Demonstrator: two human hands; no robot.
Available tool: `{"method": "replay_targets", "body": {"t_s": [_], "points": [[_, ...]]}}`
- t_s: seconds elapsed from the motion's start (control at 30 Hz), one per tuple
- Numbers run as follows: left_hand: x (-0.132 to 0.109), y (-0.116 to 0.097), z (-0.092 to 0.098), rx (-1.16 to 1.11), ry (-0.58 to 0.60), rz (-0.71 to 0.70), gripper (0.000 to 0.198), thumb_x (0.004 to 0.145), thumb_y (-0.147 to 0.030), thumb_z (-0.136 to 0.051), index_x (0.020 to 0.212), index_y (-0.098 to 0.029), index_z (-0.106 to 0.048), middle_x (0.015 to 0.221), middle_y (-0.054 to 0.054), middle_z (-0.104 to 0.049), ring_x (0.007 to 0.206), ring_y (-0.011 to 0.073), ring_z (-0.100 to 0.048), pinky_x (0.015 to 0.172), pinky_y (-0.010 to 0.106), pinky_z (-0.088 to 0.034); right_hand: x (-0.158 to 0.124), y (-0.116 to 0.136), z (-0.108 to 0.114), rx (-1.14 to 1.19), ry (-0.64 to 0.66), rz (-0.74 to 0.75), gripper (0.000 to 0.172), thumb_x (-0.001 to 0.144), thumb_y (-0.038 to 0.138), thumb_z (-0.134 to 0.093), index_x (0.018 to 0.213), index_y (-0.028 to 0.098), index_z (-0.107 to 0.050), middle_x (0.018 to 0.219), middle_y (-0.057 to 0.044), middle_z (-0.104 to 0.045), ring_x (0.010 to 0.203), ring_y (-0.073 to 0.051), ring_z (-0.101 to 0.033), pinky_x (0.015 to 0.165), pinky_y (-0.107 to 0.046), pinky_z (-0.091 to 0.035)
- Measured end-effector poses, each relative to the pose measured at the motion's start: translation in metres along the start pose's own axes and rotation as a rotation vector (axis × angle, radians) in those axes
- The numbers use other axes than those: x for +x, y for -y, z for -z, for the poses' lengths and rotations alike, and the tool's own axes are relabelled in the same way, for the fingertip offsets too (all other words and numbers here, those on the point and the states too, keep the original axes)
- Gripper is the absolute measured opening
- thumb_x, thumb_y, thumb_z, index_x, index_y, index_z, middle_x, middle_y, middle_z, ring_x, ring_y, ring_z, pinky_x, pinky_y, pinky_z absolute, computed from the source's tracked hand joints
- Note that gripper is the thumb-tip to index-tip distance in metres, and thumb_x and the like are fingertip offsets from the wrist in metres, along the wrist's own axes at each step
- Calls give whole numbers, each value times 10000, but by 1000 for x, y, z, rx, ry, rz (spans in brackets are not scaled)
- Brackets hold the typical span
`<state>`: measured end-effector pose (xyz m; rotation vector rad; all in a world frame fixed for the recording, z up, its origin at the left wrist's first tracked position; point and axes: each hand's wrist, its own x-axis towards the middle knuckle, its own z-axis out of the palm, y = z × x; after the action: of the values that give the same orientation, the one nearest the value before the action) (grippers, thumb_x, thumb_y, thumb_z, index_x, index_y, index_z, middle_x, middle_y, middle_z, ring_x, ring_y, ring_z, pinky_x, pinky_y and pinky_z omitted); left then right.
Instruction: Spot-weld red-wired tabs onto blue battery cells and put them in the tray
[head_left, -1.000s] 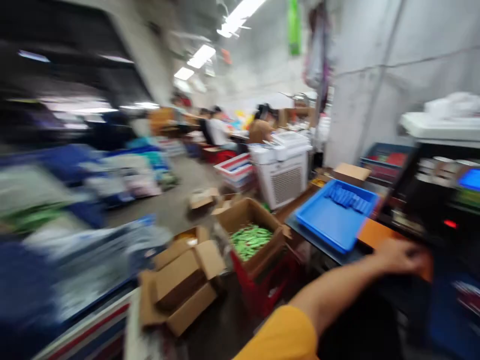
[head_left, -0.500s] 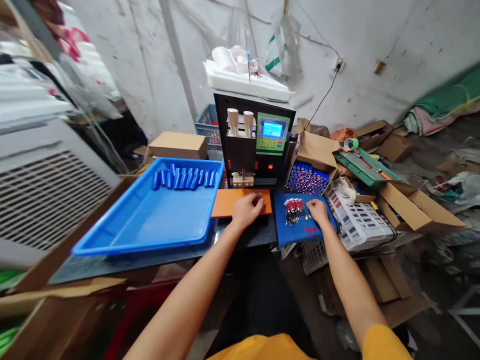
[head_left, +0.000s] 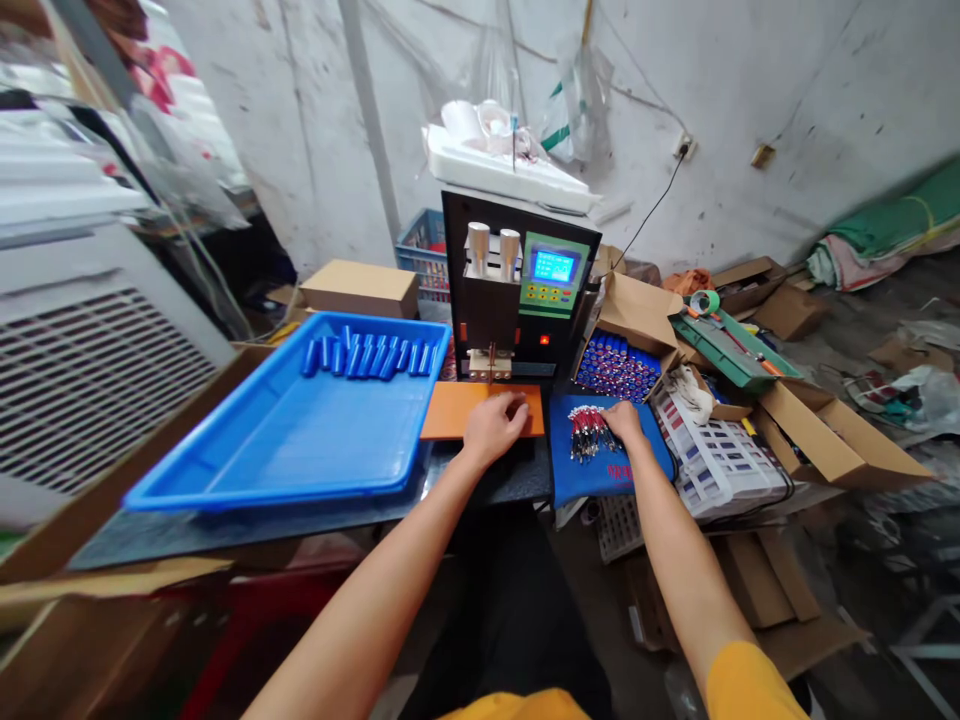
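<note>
Head view: the left hand [head_left: 491, 428] is resting palm-down on the orange board [head_left: 457, 410], fingers curled loosely over its near right part; whether it is pinching anything under them cannot be told. The right hand [head_left: 624, 422] is lying on the blue cloth [head_left: 600, 470], its fingertips touching the bundle of red-and-black wires [head_left: 587, 428] that is spread on the cloth's far left; the fingers are bent but not visibly closed on a wire.

Since a second ago the camera has been swinging from the room on the left to the bench, and in the last half second it has been settling: both hands are keeping their places, the right one having crept slightly left onto the wires. That looks like the person returning to work at the welder [head_left: 517, 285], which is standing just beyond the board with its electrodes over the board's far edge.

Left of the board, the blue tray [head_left: 285, 450] is holding a single row of blue cells [head_left: 367, 357] along its far side; the remainder of its floor is bare. Right of the welder, an open carton [head_left: 637, 310] is holding many cells [head_left: 611, 362] standing on end. Right of the cloth a white gridded tray [head_left: 720, 455] is lying with small dark pieces in its pockets. Farther right, a brown box [head_left: 832, 440] is sitting open, contents unclear. A blue crate [head_left: 420, 245] is standing behind the tray, beside a closed carton [head_left: 360, 288].
</note>
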<state>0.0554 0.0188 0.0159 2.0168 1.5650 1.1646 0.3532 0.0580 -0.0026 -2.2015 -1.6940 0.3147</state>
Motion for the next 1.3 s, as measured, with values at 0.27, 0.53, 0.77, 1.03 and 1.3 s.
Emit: {"method": "replay_targets", "body": {"t_s": [0.27,0.53,0.77,1.03,1.3], "points": [[0,0,0,23,5,-7,333,876,-384,-523,1065,-181,-706,1035,82,-746,928,238,-693,846,341,-529,4,-20,-5,393,51,16,339,703,379,-607,445,190,-495,423,51,-364,459,-100,-348,489,-237,-234],[1,3,-2,14,5,-13,348,873,-400,-529,1084,-186,-703,1047,84,-743,897,233,-692,819,330,-533,-8,-31,-3,589,101,6,334,692,504,-548,567,196,-518,466,50,-411,450,-105,-359,460,-225,-252],[0,2,-2,32,5,-11,355,877,-409,-522,1088,-189,-702,1048,87,-742,877,231,-692,809,326,-531,-14,-23,5,468,117,112,345,699,428,-548,463,203,-436,437,60,-322,470,-98,-306,487,-235,-221],[1,-2,1,41,13,-30,345,884,-389,-508,1079,-180,-701,1044,89,-743,932,247,-691,832,343,-526,-12,-25,3,398,109,36,327,776,423,-504,549,189,-525,452,39,-456,441,-110,-400,479,-222,-294],[0,0,1,50,18,-38,323,877,-380,-521,1083,-203,-697,989,71,-749,904,233,-689,826,332,-523,18,-8,4,204,-8,-36,319,693,291,-652,420,197,-516,387,5,-460,503,-151,-528,507,-230,-335]]}}
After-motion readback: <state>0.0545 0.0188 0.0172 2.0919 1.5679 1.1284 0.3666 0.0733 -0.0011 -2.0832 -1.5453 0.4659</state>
